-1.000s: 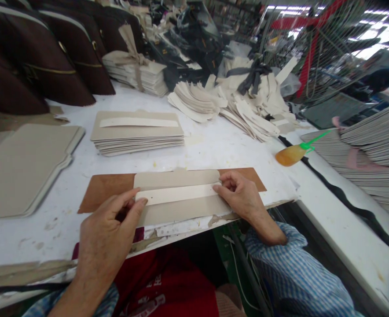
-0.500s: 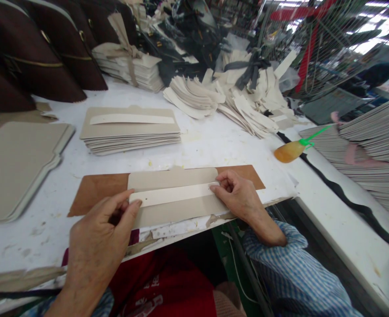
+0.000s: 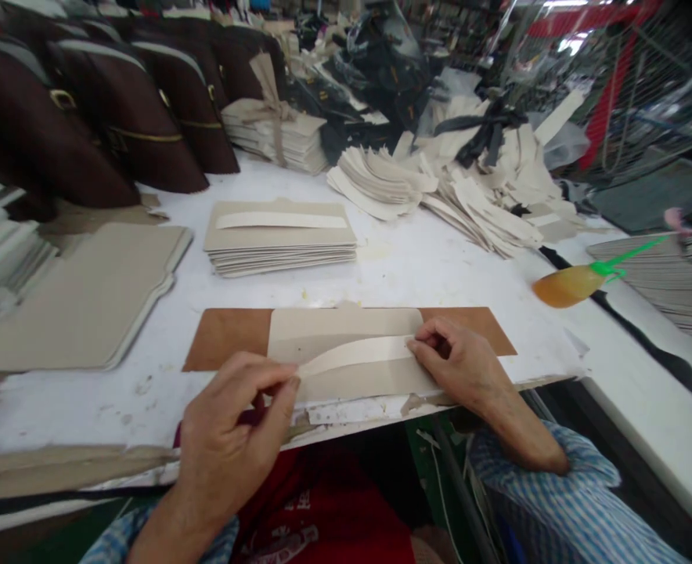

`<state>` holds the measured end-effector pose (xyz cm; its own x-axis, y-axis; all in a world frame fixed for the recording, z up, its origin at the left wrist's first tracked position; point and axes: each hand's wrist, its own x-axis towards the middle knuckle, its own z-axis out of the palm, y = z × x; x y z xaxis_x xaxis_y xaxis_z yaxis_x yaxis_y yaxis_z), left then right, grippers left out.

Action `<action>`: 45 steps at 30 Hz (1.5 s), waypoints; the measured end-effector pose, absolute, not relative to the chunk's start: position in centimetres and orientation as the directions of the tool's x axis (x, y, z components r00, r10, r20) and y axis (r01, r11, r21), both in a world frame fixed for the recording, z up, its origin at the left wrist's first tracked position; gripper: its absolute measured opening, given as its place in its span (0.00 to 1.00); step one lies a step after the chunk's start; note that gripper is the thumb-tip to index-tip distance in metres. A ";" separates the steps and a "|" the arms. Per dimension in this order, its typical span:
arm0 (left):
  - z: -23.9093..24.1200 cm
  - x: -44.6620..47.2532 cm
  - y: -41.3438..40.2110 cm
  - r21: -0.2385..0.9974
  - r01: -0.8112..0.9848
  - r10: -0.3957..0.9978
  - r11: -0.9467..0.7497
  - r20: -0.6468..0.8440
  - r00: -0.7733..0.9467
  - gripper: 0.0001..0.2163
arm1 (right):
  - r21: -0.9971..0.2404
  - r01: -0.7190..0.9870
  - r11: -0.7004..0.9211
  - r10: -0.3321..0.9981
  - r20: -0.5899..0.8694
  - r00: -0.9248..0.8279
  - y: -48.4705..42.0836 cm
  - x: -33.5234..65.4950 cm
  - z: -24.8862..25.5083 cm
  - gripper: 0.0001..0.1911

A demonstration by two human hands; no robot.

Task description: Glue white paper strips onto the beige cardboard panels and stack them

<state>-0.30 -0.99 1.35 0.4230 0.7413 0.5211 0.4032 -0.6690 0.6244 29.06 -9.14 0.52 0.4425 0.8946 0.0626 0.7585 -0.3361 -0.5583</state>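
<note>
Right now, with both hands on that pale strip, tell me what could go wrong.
The pale strip bows up off the grey card between the left hand and right hand; pressed down like that, it might crease or land crooked. The card overhangs the torn table edge, so it could slip off. The amber bottle lies on its side nearby and may leak.

A cream strip (image 3: 355,354) is lying on a beige panel (image 3: 346,329), over a brown board (image 3: 222,338). Blue-and-white striped sleeves (image 3: 557,501) are showing near. An amber bottle (image 3: 566,285) with green nozzle is resting right.
</note>
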 end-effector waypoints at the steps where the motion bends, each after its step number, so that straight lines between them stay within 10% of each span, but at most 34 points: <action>1: 1.5 -0.4 -1.2 0.616 0.341 0.698 -0.710 0.552 0.456 0.04 | -0.558 0.755 -0.345 0.892 0.055 0.448 -9.2 29.1 0.5 0.10; 19: 0.3 1.3 0.9 0.628 0.697 0.938 -0.346 0.255 0.236 0.08 | -0.498 0.758 -0.421 0.881 -0.027 0.472 -9.2 29.4 0.5 0.16; 45: 0.5 1.7 1.1 0.514 0.764 0.920 -0.390 0.260 0.294 0.07 | -0.499 0.785 -0.367 0.900 0.022 0.434 -9.4 29.8 0.2 0.13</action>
<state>1.68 1.11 0.45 0.2939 0.9197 0.2604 0.7644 -0.3898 0.5137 29.77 -9.44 0.19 0.4345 0.9004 0.0218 0.7854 -0.3669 -0.4985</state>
